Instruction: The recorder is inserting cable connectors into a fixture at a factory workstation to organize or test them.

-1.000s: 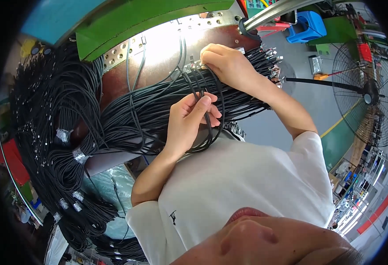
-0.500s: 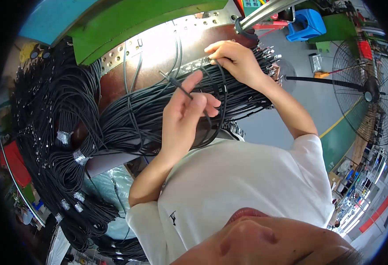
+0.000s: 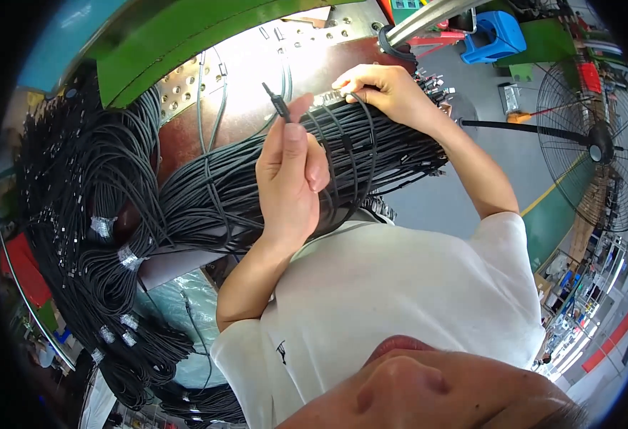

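Note:
My left hand point(image 3: 285, 179) is closed in a pinch on one end of a black cable, just below its plug point(image 3: 278, 102), which points up and away from me. Farther right, my right hand point(image 3: 398, 94) pinches a black cable point(image 3: 373, 132) between thumb and fingertips; exactly what is at the fingertips is partly hidden. From there the cable curves down in a loop toward my shirt. Whether both hands hold the same cable I cannot tell. Beneath both hands lies a thick bundle of black cables point(image 3: 221, 182) across a brown worktop point(image 3: 180, 132).
Coiled cable bundles with silvery ties point(image 3: 129, 257) hang at the left. A green panel point(image 3: 207, 46) borders the brightly lit far side, next to a perforated metal strip point(image 3: 174, 84). To the right stand a black fan point(image 3: 600, 146) and a blue stool point(image 3: 496, 37).
My left hand has turned and drawn its fingers in, so the plug now stands more upright and higher. My right hand has barely shifted and keeps its pinch.

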The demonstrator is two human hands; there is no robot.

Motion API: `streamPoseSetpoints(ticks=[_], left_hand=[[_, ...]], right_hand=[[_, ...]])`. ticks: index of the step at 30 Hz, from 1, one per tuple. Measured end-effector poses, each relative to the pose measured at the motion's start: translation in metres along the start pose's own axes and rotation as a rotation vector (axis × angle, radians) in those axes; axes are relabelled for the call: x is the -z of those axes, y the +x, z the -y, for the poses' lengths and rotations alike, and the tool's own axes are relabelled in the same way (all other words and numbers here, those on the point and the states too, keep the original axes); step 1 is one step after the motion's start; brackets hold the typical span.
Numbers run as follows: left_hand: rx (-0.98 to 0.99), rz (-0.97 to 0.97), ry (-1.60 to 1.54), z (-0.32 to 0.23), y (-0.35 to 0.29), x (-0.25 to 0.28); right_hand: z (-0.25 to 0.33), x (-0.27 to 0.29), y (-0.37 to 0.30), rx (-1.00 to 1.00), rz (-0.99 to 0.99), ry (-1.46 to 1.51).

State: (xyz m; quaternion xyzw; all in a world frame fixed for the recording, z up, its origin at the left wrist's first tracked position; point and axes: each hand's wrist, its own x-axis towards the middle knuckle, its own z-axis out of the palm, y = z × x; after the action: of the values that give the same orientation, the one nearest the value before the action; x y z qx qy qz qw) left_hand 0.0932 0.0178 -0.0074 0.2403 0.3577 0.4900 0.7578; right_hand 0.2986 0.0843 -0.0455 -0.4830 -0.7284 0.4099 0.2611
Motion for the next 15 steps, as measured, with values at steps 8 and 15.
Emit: streamPoseSetpoints(ticks=[8, 15], left_hand=[[0.072, 0.059, -0.126, 0.001, 0.000, -0.002], [0.167, 0.018, -0.042, 0.001, 0.001, 0.002]], right_hand=[[0.016, -0.030, 0.009, 0.167, -0.013, -0.224], [0.065, 0.014, -0.007, 0.669, -0.289, -0.633]])
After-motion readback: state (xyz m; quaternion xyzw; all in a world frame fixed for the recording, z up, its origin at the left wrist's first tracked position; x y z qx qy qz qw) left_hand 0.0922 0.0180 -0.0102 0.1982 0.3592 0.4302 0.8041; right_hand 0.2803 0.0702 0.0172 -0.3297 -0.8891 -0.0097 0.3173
